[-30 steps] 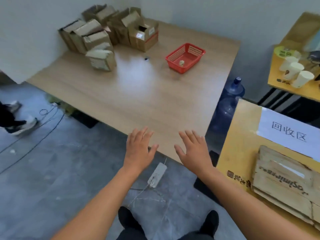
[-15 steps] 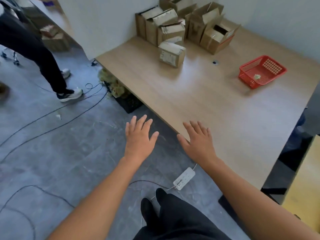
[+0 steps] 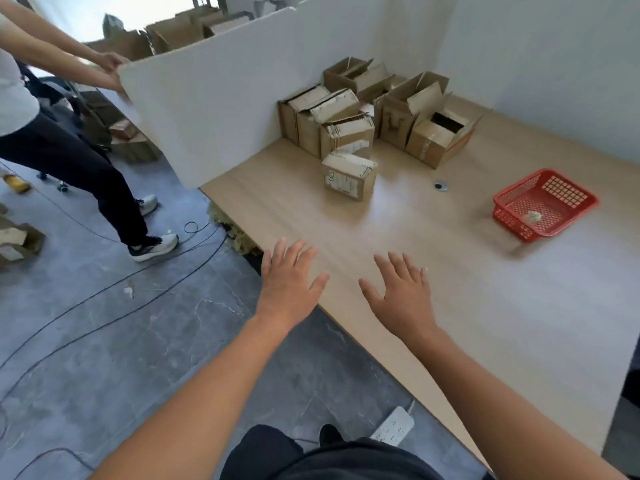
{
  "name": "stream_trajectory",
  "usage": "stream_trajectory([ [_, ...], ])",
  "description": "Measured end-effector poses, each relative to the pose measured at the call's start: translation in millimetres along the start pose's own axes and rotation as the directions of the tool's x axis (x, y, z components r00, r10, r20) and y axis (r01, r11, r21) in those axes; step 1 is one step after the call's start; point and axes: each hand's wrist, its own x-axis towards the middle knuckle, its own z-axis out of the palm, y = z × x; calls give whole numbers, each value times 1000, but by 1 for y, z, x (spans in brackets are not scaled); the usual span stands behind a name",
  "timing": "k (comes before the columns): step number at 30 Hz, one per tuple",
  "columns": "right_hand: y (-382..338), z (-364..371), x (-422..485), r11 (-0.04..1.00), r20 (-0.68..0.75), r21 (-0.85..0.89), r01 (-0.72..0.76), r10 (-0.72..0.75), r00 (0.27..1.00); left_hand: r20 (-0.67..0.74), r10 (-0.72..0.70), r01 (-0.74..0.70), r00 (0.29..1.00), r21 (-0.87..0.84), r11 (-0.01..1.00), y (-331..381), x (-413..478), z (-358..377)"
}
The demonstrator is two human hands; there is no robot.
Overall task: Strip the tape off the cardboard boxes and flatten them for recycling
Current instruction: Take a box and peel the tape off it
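Left hand (image 3: pixel 287 289) and right hand (image 3: pixel 401 299) are both released, fingers (image 3: pixel 298 253) straight and spread, holding nothing, hovering over the near edge of the surface (image 3: pixel 433 341). The boxes (image 3: pixel 367 109) stand clustered well beyond the fingertips, some with flaps open. One small box (image 3: pixel 349 176) sits apart, ahead of the fingers and nearest to them. None looks flattened, so the task is judged to be at its start. Step in hand: reaching for a box. Recommended: take the small box first, one hand on each side, and draw it back to the near edge before picking at tape. A basket (image 3: pixel 543 206) lies well to the right of the right fingers, probably for scraps.
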Motion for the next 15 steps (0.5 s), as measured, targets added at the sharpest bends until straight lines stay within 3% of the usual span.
stream_trajectory([
  [8,-8,0,87,996,-58,3,-84,84,995,26,82,-81,996,-48,996,-22,113,7],
  [15,-39,19,180,966,-63,4,-257,257,964,87,143,-131,986,-135,982,-73,239,22],
])
